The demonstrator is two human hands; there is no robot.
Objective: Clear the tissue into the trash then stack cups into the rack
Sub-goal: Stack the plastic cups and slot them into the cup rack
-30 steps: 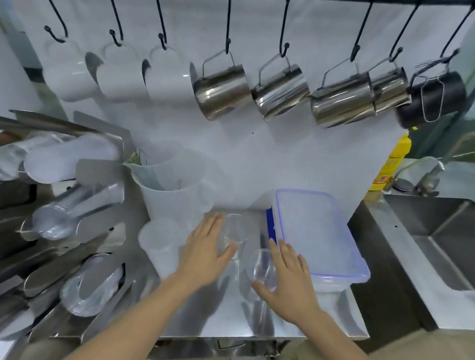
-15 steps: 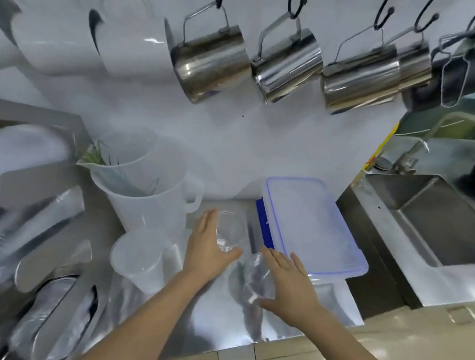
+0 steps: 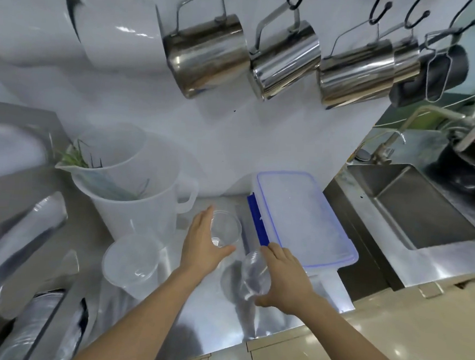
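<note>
Two clear plastic cups stand on the steel counter (image 3: 202, 325) in the middle of the view. My left hand (image 3: 201, 247) is wrapped around the far clear cup (image 3: 225, 229), thumb in front of it and fingers behind. My right hand (image 3: 283, 277) grips the near clear cup (image 3: 252, 275) from its right side. A third clear cup (image 3: 131, 259) stands alone to the left of my left hand. The cup rack (image 3: 24, 236), steel channels holding stacked cups on their sides, fills the left edge. No tissue or trash bin is in view.
A large translucent pitcher (image 3: 130, 179) with green stalks stands behind the third cup. A lidded plastic box (image 3: 303, 217) with blue trim lies right of my hands. Steel jugs (image 3: 208, 52) hang overhead. A sink (image 3: 423, 208) lies at the right.
The view has tilted and moved closer to the counter. Both hands have closed more firmly around their cups, which stay at about the same spots.
</note>
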